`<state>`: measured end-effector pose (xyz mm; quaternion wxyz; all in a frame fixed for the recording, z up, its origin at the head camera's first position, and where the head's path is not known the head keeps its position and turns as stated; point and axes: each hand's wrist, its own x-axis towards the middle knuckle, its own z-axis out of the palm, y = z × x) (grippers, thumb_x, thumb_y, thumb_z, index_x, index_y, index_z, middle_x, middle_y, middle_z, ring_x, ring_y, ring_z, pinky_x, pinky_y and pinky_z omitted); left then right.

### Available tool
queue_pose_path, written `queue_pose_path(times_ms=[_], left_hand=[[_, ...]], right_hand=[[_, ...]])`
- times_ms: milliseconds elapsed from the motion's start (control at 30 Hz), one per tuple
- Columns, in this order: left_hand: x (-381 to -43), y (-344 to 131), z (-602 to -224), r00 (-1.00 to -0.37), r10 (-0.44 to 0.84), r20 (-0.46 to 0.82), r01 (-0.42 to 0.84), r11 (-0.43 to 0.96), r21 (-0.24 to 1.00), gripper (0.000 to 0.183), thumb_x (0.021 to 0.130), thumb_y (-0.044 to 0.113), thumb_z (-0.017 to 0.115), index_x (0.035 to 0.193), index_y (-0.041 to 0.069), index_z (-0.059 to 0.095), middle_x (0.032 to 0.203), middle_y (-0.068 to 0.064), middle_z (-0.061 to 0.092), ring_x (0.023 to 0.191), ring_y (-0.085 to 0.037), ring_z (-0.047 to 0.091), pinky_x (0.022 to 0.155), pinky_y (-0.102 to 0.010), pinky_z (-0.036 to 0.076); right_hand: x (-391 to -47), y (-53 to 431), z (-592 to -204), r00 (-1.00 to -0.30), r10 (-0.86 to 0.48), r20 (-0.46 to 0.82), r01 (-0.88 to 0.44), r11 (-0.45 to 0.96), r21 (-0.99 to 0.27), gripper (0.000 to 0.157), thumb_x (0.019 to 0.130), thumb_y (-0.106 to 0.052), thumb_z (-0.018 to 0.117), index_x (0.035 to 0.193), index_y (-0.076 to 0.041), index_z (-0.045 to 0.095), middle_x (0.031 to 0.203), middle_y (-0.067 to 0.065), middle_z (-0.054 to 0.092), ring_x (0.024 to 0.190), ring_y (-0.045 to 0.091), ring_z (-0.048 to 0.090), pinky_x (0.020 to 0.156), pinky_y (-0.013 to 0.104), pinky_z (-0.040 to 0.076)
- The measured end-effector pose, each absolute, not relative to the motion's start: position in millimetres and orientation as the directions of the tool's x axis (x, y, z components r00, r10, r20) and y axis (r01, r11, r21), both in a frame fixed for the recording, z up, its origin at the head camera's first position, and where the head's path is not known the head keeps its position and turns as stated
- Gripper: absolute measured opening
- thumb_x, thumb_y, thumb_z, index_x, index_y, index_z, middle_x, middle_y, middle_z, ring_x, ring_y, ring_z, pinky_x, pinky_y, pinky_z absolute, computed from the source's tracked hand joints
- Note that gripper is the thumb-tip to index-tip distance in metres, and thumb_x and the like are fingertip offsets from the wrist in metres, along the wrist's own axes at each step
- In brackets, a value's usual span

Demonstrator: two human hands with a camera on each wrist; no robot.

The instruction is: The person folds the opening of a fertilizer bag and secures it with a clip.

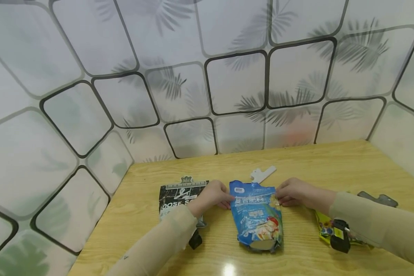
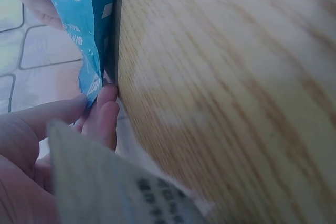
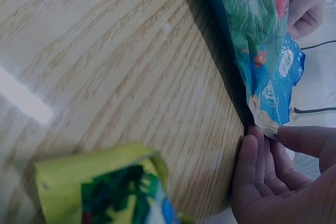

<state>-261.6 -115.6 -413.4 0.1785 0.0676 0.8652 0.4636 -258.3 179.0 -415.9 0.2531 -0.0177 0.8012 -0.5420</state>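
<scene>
A blue printed bag (image 1: 256, 214) lies on the wooden table in front of me, its top edge uneven and a food picture near its bottom. My left hand (image 1: 212, 195) pinches its upper left edge; in the left wrist view the thumb and fingers close on the bag's corner (image 2: 93, 85). On the opposite edge, my right hand (image 1: 294, 191) pinches the bag between thumb and fingers, as the right wrist view shows at the crumpled side (image 3: 265, 121). Just behind the bag's top lies a white clip (image 1: 263, 174).
A black pouch (image 1: 170, 195) with a clip (image 1: 186, 184) across its top lies left, partly behind my left forearm. At the right, a yellow bag (image 1: 326, 226) and a dark grey clip (image 1: 379, 199) are partly covered by my right sleeve. Patterned walls border the wooden table (image 1: 151, 253).
</scene>
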Motion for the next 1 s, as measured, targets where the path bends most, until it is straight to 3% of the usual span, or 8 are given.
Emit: queue_pose_path(times_ms=[700, 1000], left_hand=[[-266.7, -119.4, -415.0, -0.911, 0.327, -0.252, -0.037, 0.543, 0.839, 0.019, 0.093, 0.002, 0.080, 0.076, -0.006, 0.076, 0.076, -0.022, 0.078, 0.061, -0.018, 0.075, 0.063, -0.033, 0.066], [-266.9, -120.1, -414.8, -0.911, 0.338, -0.235, -0.012, 0.549, 0.836, 0.019, 0.094, 0.004, 0.080, 0.078, -0.007, 0.077, 0.078, -0.022, 0.078, 0.068, -0.027, 0.079, 0.065, -0.035, 0.067]], right_hand=[[-257.1, 172.9, -418.7, -0.908, -0.233, -0.348, 0.208, 0.471, -0.857, 0.025, 0.102, -0.003, 0.064, 0.116, 0.017, 0.070, 0.084, 0.006, 0.073, 0.070, 0.011, 0.069, 0.067, 0.028, 0.063], [-255.7, 172.6, -417.1, -0.910, -0.233, -0.343, 0.203, 0.473, -0.858, 0.028, 0.103, -0.003, 0.063, 0.120, 0.019, 0.068, 0.087, 0.007, 0.074, 0.071, 0.010, 0.069, 0.068, 0.028, 0.063]])
